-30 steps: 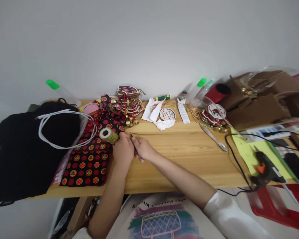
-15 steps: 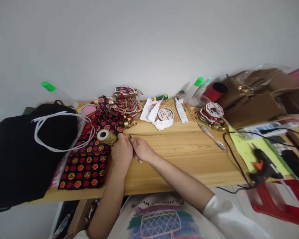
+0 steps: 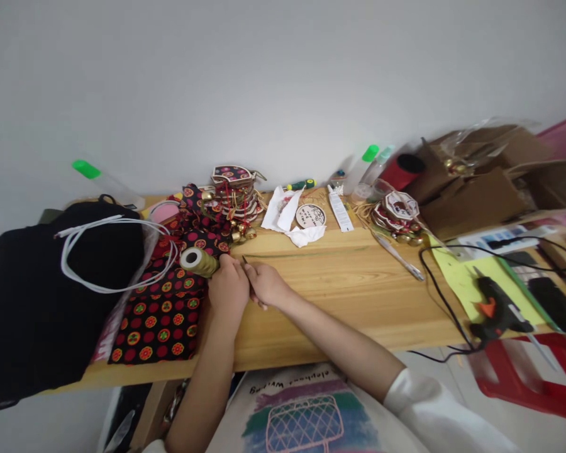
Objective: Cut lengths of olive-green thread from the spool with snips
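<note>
My left hand (image 3: 229, 283) is closed around a spool of olive-green thread (image 3: 202, 263), whose white hollow core faces up and to the left. Right beside it, my right hand (image 3: 265, 283) is closed too, and a thin dark pointed tool (image 3: 244, 259) sticks out past its fingers. The rest of that tool is hidden in the grip, so its kind does not show. Both hands meet over the wooden table (image 3: 339, 289). Under the spool lies black cloth with red and green flower dots (image 3: 163, 321).
Left are a black bag (image 3: 66, 302) and coiled white cable (image 3: 116, 289). Behind my hands stand stacked patterned pieces with bells (image 3: 236, 195), white paper (image 3: 277, 211) and a round wooden disc (image 3: 310, 216). Right are tweezers (image 3: 399, 257), a glue gun (image 3: 497, 305) with black cord and cardboard boxes (image 3: 476, 195).
The view has shifted slightly, so things on the table appear a little to the left. Both hands keep nearly the same pose, with the spool still in the left one.
</note>
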